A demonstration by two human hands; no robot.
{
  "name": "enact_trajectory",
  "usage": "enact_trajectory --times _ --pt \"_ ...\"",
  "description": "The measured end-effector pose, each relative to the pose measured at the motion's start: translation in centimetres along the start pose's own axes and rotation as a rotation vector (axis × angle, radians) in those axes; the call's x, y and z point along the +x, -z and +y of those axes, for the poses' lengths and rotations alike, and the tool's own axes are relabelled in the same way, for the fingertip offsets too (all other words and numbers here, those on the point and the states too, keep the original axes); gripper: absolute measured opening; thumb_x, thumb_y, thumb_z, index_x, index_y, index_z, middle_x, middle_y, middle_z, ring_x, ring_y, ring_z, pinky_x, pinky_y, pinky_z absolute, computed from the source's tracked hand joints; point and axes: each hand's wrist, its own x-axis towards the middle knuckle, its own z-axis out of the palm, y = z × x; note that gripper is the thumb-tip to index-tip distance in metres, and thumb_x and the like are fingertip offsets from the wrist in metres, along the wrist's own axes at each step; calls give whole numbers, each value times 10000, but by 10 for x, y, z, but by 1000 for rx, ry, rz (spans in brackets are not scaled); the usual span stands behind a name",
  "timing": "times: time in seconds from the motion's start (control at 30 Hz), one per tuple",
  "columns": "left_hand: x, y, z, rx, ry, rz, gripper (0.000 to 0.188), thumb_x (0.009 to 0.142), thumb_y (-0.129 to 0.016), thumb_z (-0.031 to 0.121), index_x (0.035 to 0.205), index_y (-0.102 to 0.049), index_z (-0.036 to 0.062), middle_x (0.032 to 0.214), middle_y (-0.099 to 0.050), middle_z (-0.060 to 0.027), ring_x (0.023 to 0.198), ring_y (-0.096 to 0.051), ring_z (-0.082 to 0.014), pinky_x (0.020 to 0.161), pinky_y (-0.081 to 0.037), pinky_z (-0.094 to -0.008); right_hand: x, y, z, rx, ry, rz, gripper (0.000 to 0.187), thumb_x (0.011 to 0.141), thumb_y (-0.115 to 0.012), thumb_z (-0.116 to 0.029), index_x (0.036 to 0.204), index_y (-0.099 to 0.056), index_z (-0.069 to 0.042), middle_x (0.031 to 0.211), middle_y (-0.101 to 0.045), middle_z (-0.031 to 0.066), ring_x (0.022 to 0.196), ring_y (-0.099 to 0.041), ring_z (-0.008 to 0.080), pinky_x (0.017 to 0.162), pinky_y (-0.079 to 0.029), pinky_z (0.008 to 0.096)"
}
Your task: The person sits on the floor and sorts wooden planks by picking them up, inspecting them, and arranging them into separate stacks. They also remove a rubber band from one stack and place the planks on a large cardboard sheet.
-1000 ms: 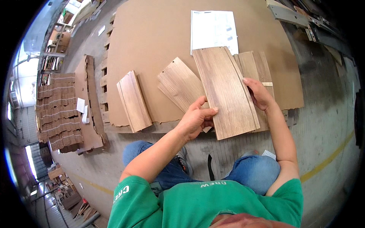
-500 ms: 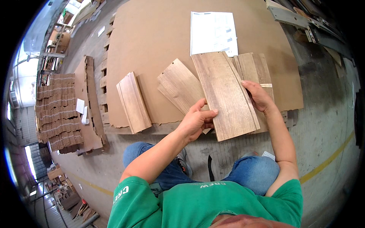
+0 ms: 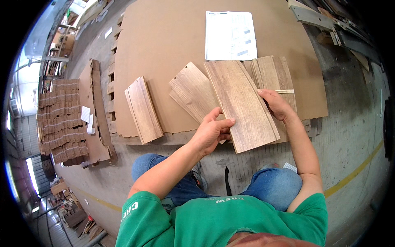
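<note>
A wood-grain panel (image 3: 245, 109) with a groove along its right side is held up between both hands, tilted, its far edge showing small holes. My left hand (image 3: 214, 129) grips its left edge, thumb on the face and fingers underneath. On the opposite edge, my right hand (image 3: 276, 105) is closed with the thumb near the groove; its fingers are partly hidden. Behind the held panel lie more panels (image 3: 193, 88), fanned on the cardboard. A banded stack of grooved panels (image 3: 284, 74) lies beyond my right hand. Farther left is a narrower grooved panel pile (image 3: 144, 109).
Brown cardboard (image 3: 164, 37) covers a wooden pallet (image 3: 110, 88). A printed instruction sheet (image 3: 230, 35) lies at the far side. Bundled flat cardboard (image 3: 63, 121) is stacked at left. Metal and wooden rails (image 3: 317, 20) sit at the far right. A black strip (image 3: 228, 181) lies on the floor.
The held panel's far end has dipped slightly toward me, showing more of the sheet's lower edge. Both hands keep their hold on it.
</note>
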Motion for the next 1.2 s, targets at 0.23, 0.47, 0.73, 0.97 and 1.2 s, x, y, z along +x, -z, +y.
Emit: enact_trajectory --times 0.23,0.47,0.73,0.97,1.2 --pt "3 8 -6 -19 0 -43 495 849 -573 104 1282 -341 43 1063 -579 -111 870 -623 -180 751 -519 -343 -1 -2 1 25 37 -60 365 931 -442 -295 1043 -562 32 931 -618 79 805 -583 114 731 -483 265" --pt "2 7 -6 -17 6 -36 465 851 -572 106 1260 -358 44 1062 -579 -107 872 -621 -177 748 -518 -337 0 -1 3 -2 49 -59 380 935 -430 -303 1036 -567 37 921 -619 79 796 -575 111 736 -472 266" --pt "-1 2 -5 -12 10 -19 426 853 -566 105 1237 -388 59 1040 -584 -92 825 -616 -162 702 -499 -305 -3 -2 2 -19 31 -42 377 932 -440 -307 1040 -572 28 926 -620 73 795 -574 107 720 -475 268" --pt "-7 2 -3 -22 2 -55 422 855 -574 124 1229 -386 68 1008 -580 -81 809 -594 -142 680 -468 -280 -1 -1 5 -86 35 -23 387 924 -451 -303 1065 -564 40 973 -616 82 834 -564 113 749 -464 275" --pt "-10 2 -2 -10 -10 -42 451 849 -592 139 1231 -368 55 987 -578 -92 807 -594 -151 667 -464 -280 -2 -4 5 -19 35 -61 406 924 -449 -313 1082 -561 43 983 -612 79 842 -555 119 766 -450 266"
